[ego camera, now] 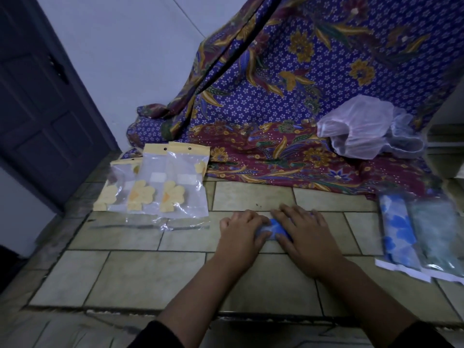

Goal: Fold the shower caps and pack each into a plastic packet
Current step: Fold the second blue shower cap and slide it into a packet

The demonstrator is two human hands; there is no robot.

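Observation:
A small folded blue shower cap (pixel 273 229) lies on the tiled floor between my hands. My left hand (pixel 241 231) holds its left end with curled fingers. My right hand (pixel 301 231) lies over its right part, fingers spread and thumb tucked under its near edge. Several empty plastic packets (pixel 184 182) with yellow flower prints lie fanned out at the left. Two filled packets lie at the right, one with a blue flowered cap (pixel 398 232), one with a greenish cap (pixel 437 237). Loose white and clear shower caps (pixel 364 128) are heaped at the back right.
A purple and maroon batik cloth (pixel 288 101) hangs at the back and spreads onto the floor. A dark door (pixel 42 109) stands at the left. The tiled floor (pixel 150 272) drops at a step edge near me.

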